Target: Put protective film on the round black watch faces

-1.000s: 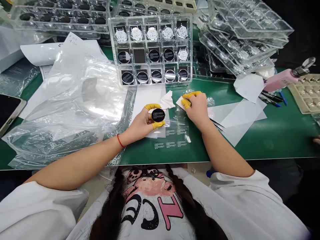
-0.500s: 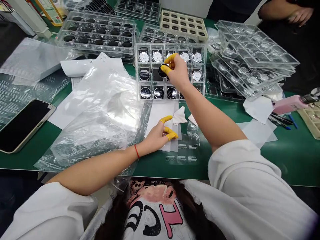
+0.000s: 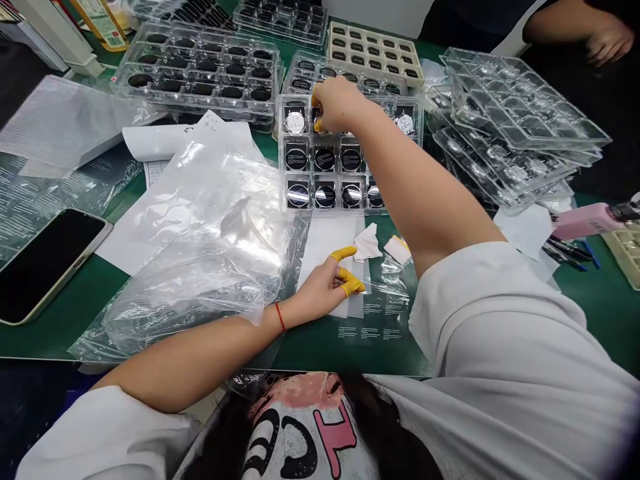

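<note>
My right hand (image 3: 340,105), with yellow finger cots, reaches into the top row of a clear plastic tray (image 3: 283,143). Thumb and finger close around a small round watch part (image 3: 317,115) in the second compartment, mostly hidden by the fingers. Black discs with fine white print, such as this disc (image 3: 325,159), fill visible compartments of the lower rows. A silver round part (image 3: 295,122) sits at the top left, another (image 3: 404,124) at the top right. My left hand (image 3: 325,288) rests with its cotted fingers apart and holds nothing, over white paper (image 3: 320,247) and a clear printed sheet (image 3: 370,327).
Stacked trays (image 3: 195,100) stand at the back left, more (image 3: 525,100) lean at the right. A clear bag (image 3: 200,247) and a phone (image 3: 50,260) lie at left. A pink bottle (image 3: 583,221) is at right. Another person's hand (image 3: 610,45) shows at top right.
The black disc my right hand held now sits in the middle row's second compartment. That hand has moved up to the top row. My left hand keeps its pose; the view shifted slightly.
</note>
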Motion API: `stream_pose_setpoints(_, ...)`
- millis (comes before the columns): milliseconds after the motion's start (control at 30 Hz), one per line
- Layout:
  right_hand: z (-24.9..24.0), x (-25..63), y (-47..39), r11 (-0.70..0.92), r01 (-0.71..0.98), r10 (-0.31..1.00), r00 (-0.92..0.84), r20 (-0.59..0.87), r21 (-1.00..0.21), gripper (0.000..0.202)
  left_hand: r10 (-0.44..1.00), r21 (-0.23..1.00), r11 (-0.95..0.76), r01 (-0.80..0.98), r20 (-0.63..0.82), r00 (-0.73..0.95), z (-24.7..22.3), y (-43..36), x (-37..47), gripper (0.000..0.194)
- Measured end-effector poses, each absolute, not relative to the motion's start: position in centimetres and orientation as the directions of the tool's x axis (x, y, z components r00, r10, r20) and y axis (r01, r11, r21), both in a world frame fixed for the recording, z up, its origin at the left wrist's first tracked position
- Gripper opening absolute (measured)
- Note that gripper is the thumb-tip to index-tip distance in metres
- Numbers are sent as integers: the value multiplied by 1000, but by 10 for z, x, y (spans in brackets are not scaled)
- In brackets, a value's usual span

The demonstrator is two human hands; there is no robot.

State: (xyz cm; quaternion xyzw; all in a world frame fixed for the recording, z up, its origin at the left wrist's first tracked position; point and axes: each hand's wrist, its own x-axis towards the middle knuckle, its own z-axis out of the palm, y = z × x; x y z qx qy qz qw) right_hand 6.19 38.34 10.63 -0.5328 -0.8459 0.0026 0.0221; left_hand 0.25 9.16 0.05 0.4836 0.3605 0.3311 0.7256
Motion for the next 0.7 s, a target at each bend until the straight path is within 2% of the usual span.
stream_pose_setpoints(100, 111, 56, 376, 387, 922, 920, -387, 56, 18, 22, 832, 945, 301, -129, -194, 519, -2, 92, 2, 59)
stream_pose_setpoints(200, 122, 76, 338, 416, 909, 901, -405, 154, -40, 15, 842, 941, 306, -143, -198, 501, -4, 92, 1, 51)
stream_pose_setpoints(300, 123, 117, 270, 557, 792, 828, -507, 238, -250, 23, 864, 919, 309, -246, -163, 477, -4, 93, -1, 53)
stream_pose_setpoints(333, 119, 133, 244, 597, 664, 795, -565, 220, -451, 22, 878, 908, 299, -293, -142, 458, -4, 93, -1, 58)
stream_pose_setpoints(400, 102, 161, 197, 624, 573, 749, -632, 198, -531, 14, 902, 888, 269, -373, -96, 421, -4, 95, -2, 66)
stream_pose_setpoints(467, 80, 182, 161, 550, 508, 739, -665, 104, -662, 11, 906, 886, 248, -390, -70, 418, -5, 96, -3, 64)
stream_pose_setpoints(567, 48, 198, 130, 251, 461, 821, -567, -65, -851, 13, 889, 931, 226, -288, -76, 451, -5, 95, -1, 60)
stream_pose_setpoints(633, 34, 199, 122, 119, 418, 858, -499, -118, -901, 15, 885, 963, 178, -201, -67, 461, -5, 94, 1, 63)
stream_pose_setpoints(700, 27, 198, 119, 83, 401, 890, -441, -113, -912, 22, 876, 981, 131, -142, -47, 480, -6, 91, 2, 68)
